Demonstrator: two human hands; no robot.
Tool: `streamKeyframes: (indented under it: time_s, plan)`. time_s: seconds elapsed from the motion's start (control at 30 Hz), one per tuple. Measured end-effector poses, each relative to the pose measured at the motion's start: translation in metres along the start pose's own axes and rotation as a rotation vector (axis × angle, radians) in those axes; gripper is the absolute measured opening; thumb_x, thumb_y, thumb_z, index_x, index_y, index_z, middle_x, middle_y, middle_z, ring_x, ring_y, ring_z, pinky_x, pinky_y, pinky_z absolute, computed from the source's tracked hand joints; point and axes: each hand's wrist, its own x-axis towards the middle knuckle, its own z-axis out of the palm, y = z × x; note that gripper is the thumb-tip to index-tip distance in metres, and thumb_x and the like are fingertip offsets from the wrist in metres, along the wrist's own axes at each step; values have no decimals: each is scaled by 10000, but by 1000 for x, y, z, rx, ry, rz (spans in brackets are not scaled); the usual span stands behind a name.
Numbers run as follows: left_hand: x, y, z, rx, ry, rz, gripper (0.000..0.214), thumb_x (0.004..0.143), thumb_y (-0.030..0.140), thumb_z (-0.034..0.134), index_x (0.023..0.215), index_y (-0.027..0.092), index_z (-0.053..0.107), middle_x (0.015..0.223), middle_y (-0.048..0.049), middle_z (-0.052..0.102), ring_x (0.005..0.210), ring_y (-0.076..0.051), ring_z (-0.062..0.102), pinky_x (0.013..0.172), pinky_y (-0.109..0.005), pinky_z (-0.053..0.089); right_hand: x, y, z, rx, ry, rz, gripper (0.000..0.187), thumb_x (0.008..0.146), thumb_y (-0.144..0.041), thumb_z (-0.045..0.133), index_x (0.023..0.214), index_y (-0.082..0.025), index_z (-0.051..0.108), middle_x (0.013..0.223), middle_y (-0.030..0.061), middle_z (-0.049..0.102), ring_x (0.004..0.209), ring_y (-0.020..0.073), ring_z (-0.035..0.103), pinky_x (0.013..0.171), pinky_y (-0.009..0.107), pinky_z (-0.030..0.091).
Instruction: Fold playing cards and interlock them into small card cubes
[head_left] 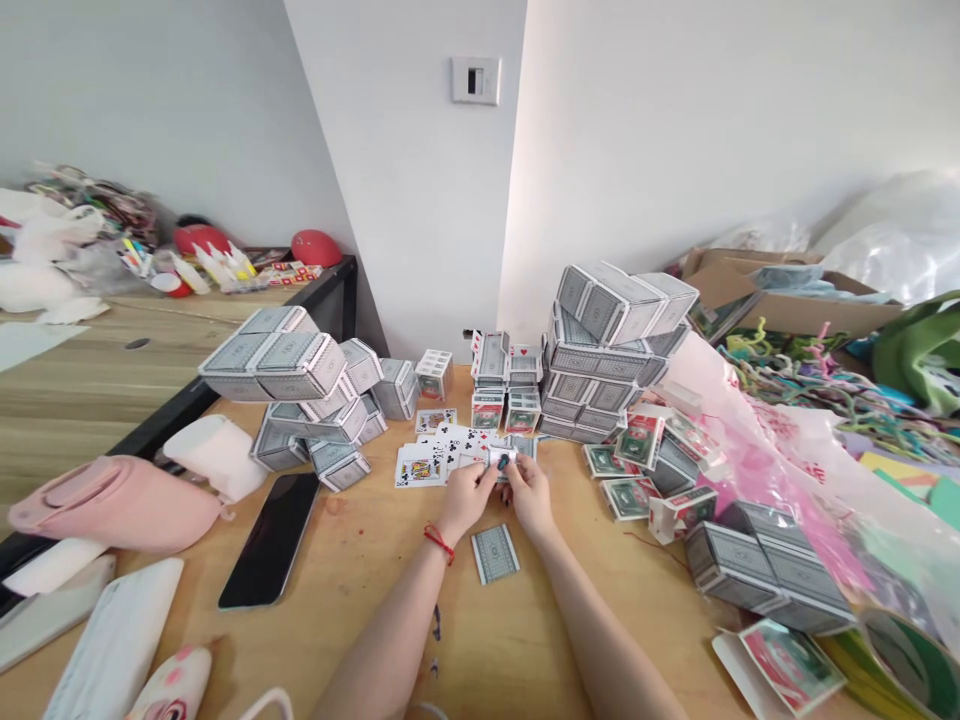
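Observation:
My left hand (466, 497) and my right hand (529, 497) meet over the middle of the table, both closed on a small piece of playing cards (501, 456) held at the fingertips. How many cards are in the grip I cannot tell. A red string bracelet (439, 542) circles my left wrist. Just beyond my hands lie spread face-up playing cards (420, 466), among them a king and several clubs. Between my forearms a patterned card (495, 554) rests back side up on the wood.
Grey card-box stacks stand left (289, 365) and right (600, 350), with small card boxes (506, 409) between. Opened boxes (637, 440) lie at right beside pink plastic (757, 450). A black phone (270, 540), pink pouch (116, 503) and tape roll (900, 650) sit nearer me.

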Motion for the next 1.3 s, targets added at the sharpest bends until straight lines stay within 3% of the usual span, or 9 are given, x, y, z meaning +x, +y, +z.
streamKeyframes:
  time_s: [0.17, 0.3, 0.4, 0.5, 0.73, 0.9, 1.0, 1.13, 1.3]
  plan:
    - [0, 0, 1, 11, 18, -7, 449, 772, 470, 427, 452, 172, 321, 445, 32, 319, 458, -91, 297, 455, -234, 206, -2, -3, 0, -91, 2, -28, 344, 728, -516, 492, 797, -180, 518, 376, -75, 432, 297, 99, 407, 327, 209, 325]
    - [0, 2, 1, 40, 86, -7, 376, 768, 441, 448, 505, 178, 391, 460, 40, 345, 463, -97, 340, 468, -230, 250, -2, -1, 2, -115, 3, -20, 353, 751, -521, 450, 826, -185, 529, 364, -61, 449, 286, 122, 427, 312, 220, 321]
    - [0, 6, 0, 0, 226, -40, 225, 747, 402, 496, 728, 178, 502, 552, 31, 461, 524, -113, 446, 517, -226, 338, -3, 3, 4, -142, 8, -13, 400, 767, -517, 419, 935, -170, 526, 352, -53, 464, 283, 137, 431, 314, 228, 330]
    - [1, 8, -1, -49, 279, -69, 269, 752, 356, 500, 940, 164, 507, 660, -9, 561, 590, -133, 529, 562, -245, 406, -5, 6, 5, -171, 1, -22, 438, 772, -529, 400, 985, -166, 524, 359, -40, 487, 293, 144, 440, 322, 232, 341]
    - [2, -1, 1, 4, 261, -55, 269, 795, 299, 445, 997, 162, 556, 886, -91, 638, 707, -162, 596, 627, -284, 460, -6, 4, 4, -168, -41, -31, 435, 793, -542, 358, 951, -175, 531, 384, -31, 496, 305, 140, 455, 325, 230, 360]
    - [2, -2, -2, 86, 253, -35, 292, 818, 234, 385, 1051, 171, 548, 958, -87, 634, 787, -165, 595, 700, -295, 456, -2, 4, 4, -85, -56, 4, 431, 780, -544, 392, 957, -171, 515, 418, -35, 511, 325, 137, 480, 338, 233, 391]
    - [1, 2, -2, 82, 235, -6, 304, 817, 203, 370, 1078, 195, 527, 945, -59, 634, 779, -151, 593, 681, -276, 458, -2, 4, 3, -43, -60, 17, 387, 757, -537, 449, 895, -181, 509, 427, -41, 514, 334, 134, 485, 340, 232, 394]
    - [0, 6, -1, 75, 237, 14, 223, 805, 202, 390, 941, 204, 566, 867, -32, 635, 700, -137, 586, 630, -256, 452, -5, 1, 2, 23, -115, 5, 354, 770, -541, 428, 712, -196, 487, 464, -30, 524, 362, 122, 483, 370, 241, 413]
    - [-1, 5, -1, -5, 214, -9, 199, 810, 247, 411, 936, 192, 554, 775, -23, 619, 597, -119, 562, 564, -242, 449, -5, -5, -2, 181, -180, 77, 293, 731, -501, 520, 717, -209, 509, 610, -27, 542, 492, 121, 499, 418, 234, 425]
